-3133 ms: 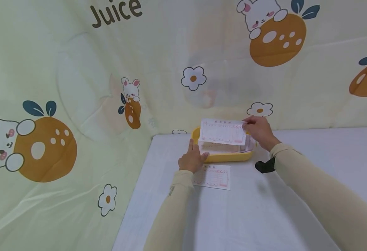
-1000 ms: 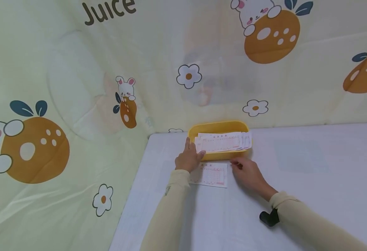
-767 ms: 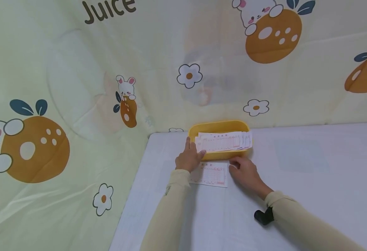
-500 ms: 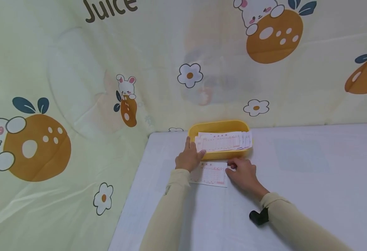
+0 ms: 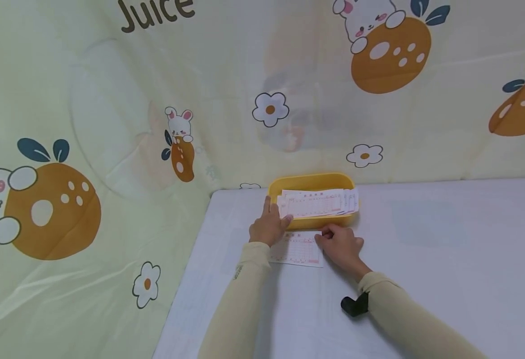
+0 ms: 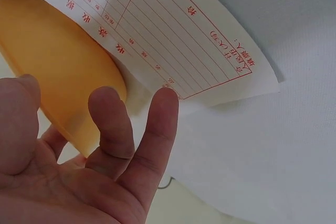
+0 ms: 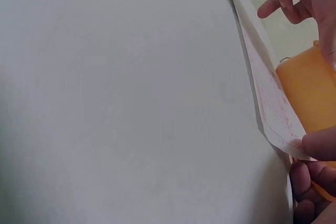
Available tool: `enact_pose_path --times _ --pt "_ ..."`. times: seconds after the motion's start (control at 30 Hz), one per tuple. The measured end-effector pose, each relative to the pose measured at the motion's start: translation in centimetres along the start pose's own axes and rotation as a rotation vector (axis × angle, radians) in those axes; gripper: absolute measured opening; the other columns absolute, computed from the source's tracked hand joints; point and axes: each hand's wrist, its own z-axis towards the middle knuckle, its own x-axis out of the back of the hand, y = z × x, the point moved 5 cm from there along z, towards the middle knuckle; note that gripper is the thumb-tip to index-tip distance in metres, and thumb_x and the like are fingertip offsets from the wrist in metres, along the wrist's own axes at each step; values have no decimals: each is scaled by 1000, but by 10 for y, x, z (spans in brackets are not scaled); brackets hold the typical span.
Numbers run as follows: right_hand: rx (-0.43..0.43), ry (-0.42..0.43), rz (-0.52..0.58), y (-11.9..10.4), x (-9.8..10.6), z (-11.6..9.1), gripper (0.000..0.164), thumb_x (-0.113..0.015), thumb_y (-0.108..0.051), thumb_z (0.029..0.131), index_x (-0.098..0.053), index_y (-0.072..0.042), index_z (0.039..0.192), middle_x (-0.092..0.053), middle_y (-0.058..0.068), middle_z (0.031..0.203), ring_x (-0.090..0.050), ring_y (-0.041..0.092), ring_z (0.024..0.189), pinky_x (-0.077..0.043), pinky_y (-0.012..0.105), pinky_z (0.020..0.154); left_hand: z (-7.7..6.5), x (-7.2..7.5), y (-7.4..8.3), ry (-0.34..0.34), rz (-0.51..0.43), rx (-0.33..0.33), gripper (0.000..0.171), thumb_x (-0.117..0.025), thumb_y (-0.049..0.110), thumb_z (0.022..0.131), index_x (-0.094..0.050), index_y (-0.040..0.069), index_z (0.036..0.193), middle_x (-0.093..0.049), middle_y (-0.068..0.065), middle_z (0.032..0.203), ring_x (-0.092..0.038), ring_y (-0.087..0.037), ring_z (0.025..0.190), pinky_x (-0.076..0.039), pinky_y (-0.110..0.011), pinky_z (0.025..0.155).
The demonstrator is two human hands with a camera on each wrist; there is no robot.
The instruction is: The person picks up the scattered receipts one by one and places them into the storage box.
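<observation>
In the head view my left hand [image 5: 267, 228] grips the front-left corner of a yellow plastic tray [image 5: 322, 222], thumb at its front rim. Two fingers stick out free of the tray in the left wrist view. Just in front of the tray a white receipt [image 5: 295, 250] printed in red lies on the table. My right hand [image 5: 343, 248] pinches its back right corner, and the right wrist view shows the thumb over the receipt [image 7: 270, 98] with fingers beneath. Part of the receipt's left side is hidden behind my left hand. Inside the tray lies a pile of similar receipts [image 5: 313, 204].
A white cloth covers the table [image 5: 424, 279]. Behind it and along the left side hangs a pale curtain [image 5: 235, 75] printed with rabbits, oranges and flowers. A black device [image 5: 355, 305] is strapped at my right wrist.
My right hand has come down from above the tray, where it held up a receipt, then moved left to pinch the receipt in front. My left hand keeps its hold on the tray.
</observation>
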Motion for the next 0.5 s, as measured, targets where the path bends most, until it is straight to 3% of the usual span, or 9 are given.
enact_pose_path --times 0.27,0.5 --pt "-3 23 86 4 -1 1 11 -69 -11 103 -73 -1 101 -70 8 87 -61 33 95 -21 65 99 3 -1 -1 6 -21 5 70 -55 53 110 -40 9 162 -7 -3 180 -67 -32 89 -54 -51 96" --pt "-20 26 103 9 -3 0 11 -67 -9 104 -72 1 105 -70 10 88 -63 33 93 -22 63 99 5 -3 -3 -3 -20 7 69 -54 54 110 -41 10 160 -6 -2 181 -64 -31 82 -54 -49 93"
